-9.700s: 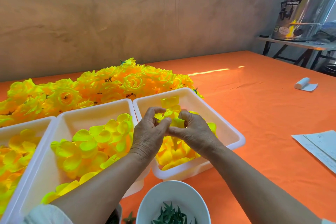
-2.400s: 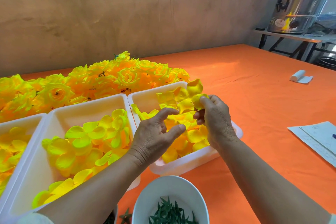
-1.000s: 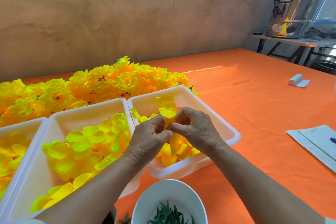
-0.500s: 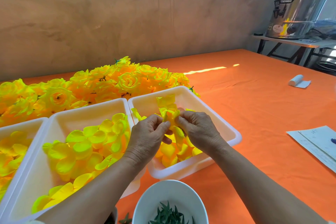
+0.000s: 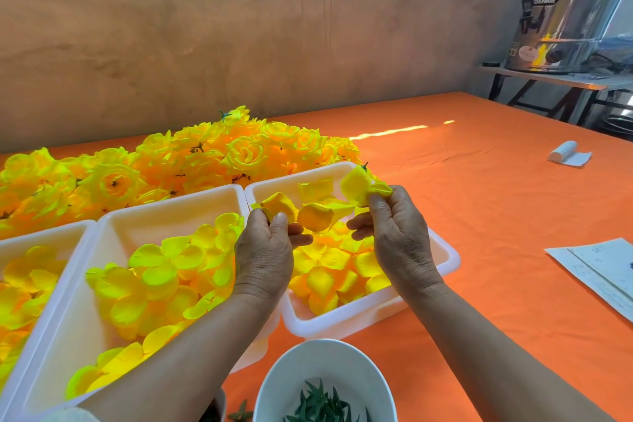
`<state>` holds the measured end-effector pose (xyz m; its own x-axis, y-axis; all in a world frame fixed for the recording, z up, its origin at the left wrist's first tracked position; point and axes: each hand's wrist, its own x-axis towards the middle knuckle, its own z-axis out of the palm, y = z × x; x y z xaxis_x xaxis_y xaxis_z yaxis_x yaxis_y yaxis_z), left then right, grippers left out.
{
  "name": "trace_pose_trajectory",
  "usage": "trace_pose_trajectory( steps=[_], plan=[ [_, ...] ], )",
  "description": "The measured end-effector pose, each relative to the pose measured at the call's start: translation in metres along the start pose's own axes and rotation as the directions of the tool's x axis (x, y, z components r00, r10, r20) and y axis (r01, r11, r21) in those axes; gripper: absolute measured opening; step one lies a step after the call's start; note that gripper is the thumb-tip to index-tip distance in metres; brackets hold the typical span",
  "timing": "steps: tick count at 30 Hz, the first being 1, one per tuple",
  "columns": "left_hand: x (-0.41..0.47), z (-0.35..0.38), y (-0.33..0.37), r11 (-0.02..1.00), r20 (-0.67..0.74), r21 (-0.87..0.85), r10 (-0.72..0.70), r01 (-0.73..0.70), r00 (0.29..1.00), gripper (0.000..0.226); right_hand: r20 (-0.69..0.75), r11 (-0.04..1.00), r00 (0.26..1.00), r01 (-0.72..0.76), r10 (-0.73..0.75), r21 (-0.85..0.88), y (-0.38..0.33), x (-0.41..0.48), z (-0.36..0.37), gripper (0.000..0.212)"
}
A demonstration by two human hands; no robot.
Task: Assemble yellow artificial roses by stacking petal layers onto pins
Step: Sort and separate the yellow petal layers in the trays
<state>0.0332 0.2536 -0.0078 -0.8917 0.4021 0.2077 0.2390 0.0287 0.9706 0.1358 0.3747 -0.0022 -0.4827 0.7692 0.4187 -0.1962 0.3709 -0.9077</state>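
Holds both hands up over the right-hand tray (image 5: 449,260), apart from each other, backs toward the camera. Pinches a cupped petal (image 5: 278,206) with the left hand (image 5: 264,252), thumb pressed on it from the near side, the other fingers (image 5: 301,238) curled beneath. Pinches a bright petal piece (image 5: 358,186) at the top of the right hand (image 5: 401,238), its lower fingers (image 5: 359,227) curled in toward the left. Between the two hands, a third petal (image 5: 317,218) raised above the tray; cannot tell which hand carries it, nor whether it joins either pinched piece. Beneath the hands, in that same tray, a heap of loose orange-yellow petals (image 5: 329,271). Just to its left, side by side, a middle tray (image 5: 171,206) of greener yellow petals (image 5: 161,271), and at the left edge a third tray (image 5: 44,234) with more of the same. Behind the trays, a long pile of finished yellow roses (image 5: 239,154) on the orange counter (image 5: 479,216). At the near edge, a white bowl (image 5: 329,355) with dark green pieces (image 5: 322,405) inside. Well apart on the right, white papers (image 5: 603,267); farther back, a small white roll (image 5: 565,156). In the far right corner, a steel urn (image 5: 565,10) on a side table (image 5: 548,77).
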Motion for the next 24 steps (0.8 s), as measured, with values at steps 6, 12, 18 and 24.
trace_pose_trajectory(
  steps=[6, 12, 18, 24],
  plan=[
    [0.010, -0.001, 0.000, 0.994, -0.153, 0.077, -0.060, 0.073, 0.986, 0.020, -0.215, 0.998, 0.976, -0.038, 0.048, 0.052, 0.007, 0.008, -0.005, 0.017],
    [0.006, -0.002, 0.002, 0.993, -0.144, 0.117, -0.008, 0.025, 0.990, 0.023, -0.323, 0.991, 0.937, -0.128, 0.134, 0.038, 0.012, 0.017, -0.007, 0.018],
    [0.001, 0.000, 0.007, 1.000, -0.002, 0.024, -0.007, 0.007, 1.000, 0.039, -0.110, 0.920, 0.977, -0.211, 0.184, -0.331, 0.010, 0.044, 0.001, 0.025],
    [0.000, 0.001, 0.004, 0.995, 0.047, 0.088, 0.042, -0.046, 0.998, 0.020, 0.108, 0.740, 0.994, 0.053, 0.026, -0.670, -0.005, 0.035, 0.011, 0.030]
  ],
)
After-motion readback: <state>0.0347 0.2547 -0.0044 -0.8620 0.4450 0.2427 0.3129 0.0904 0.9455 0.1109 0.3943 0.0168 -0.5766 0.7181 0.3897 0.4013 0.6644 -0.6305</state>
